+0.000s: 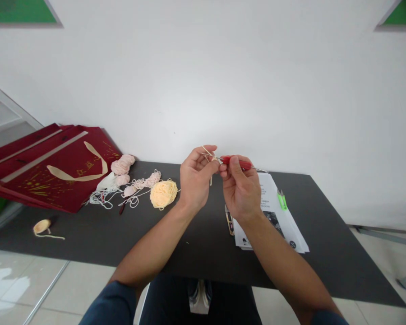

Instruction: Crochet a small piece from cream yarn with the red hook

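Observation:
Both my hands are raised together over the far side of the dark table. My right hand (241, 186) is closed around the red handle of a crochet hook (237, 162), whose thin metal shaft points left. Pale yellow yarn (210, 179) runs over the fingers of my left hand (196, 178), and its thumb and a finger pinch it near the hook's tip. The yarn looks looped at the shaft, though the small details are hard to make out. A ball of yellow yarn (163, 194) lies on the table to the left of my left wrist.
Pink yarn (122, 164) and white yarn (104, 192) lie beside dark red bags (59, 171) at left. A small crocheted piece (42, 226) sits near the table's left end. Printed sheets (292, 230), green snips (282, 201) and a box cutter (229, 221) are at right.

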A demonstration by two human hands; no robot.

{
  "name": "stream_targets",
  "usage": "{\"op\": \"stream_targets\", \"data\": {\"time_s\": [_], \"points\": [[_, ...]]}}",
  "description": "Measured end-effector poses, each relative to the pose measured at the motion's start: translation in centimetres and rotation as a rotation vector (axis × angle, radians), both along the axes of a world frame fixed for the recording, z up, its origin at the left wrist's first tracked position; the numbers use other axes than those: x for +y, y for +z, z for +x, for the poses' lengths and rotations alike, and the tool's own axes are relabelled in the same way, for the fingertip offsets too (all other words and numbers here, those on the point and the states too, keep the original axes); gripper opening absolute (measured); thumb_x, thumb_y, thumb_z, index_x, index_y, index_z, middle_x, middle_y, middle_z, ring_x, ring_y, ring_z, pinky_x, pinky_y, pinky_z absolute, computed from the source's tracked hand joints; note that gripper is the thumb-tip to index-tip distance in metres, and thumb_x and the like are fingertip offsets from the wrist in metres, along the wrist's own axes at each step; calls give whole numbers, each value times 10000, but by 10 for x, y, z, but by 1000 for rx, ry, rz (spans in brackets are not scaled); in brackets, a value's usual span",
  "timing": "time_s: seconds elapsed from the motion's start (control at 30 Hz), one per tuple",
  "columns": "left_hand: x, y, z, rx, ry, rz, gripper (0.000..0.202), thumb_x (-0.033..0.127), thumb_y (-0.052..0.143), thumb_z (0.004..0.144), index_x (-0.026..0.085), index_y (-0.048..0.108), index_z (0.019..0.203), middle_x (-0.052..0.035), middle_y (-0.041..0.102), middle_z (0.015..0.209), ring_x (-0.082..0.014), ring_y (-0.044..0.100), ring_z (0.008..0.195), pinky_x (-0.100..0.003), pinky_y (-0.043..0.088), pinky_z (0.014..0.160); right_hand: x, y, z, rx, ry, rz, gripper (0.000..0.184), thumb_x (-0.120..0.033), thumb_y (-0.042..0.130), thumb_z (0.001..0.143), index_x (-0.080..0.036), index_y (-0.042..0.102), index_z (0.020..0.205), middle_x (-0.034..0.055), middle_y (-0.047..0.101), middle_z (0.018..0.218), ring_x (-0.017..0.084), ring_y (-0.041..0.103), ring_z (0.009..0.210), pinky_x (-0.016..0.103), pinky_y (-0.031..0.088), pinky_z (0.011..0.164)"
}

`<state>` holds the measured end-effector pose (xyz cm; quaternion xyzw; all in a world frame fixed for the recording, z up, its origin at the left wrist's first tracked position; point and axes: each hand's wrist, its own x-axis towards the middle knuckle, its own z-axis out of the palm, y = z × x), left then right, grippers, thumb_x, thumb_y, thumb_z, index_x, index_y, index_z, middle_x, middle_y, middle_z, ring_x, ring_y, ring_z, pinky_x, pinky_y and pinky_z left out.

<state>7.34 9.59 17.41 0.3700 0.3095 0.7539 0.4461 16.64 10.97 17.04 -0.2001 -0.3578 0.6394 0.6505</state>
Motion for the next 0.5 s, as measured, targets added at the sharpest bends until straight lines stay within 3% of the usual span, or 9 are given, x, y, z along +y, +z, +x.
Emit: {"op": "stream_targets", "data": {"time_s": [0.2, 0.5], "points": [[-2, 2, -3, 117, 175, 27, 235, 103, 771, 750, 218, 758, 954, 26, 660, 761, -85, 570, 672, -228, 457, 641, 2, 0, 5, -54, 1, 86, 136, -361, 790, 895, -264, 695, 884, -38, 782, 911, 74, 664, 706, 193, 561, 618], [-4, 6, -6, 217, 227, 95, 198, 103, 746, 787, 229, 795, 932, 1, 707, 807, -104, 580, 688, -251, 455, 648, 6, 6, 13, -29, -30, 125, 164, -332, 851, 835, -255, 709, 859, -30, 777, 878, 73, 652, 673, 186, 523, 567]]}}
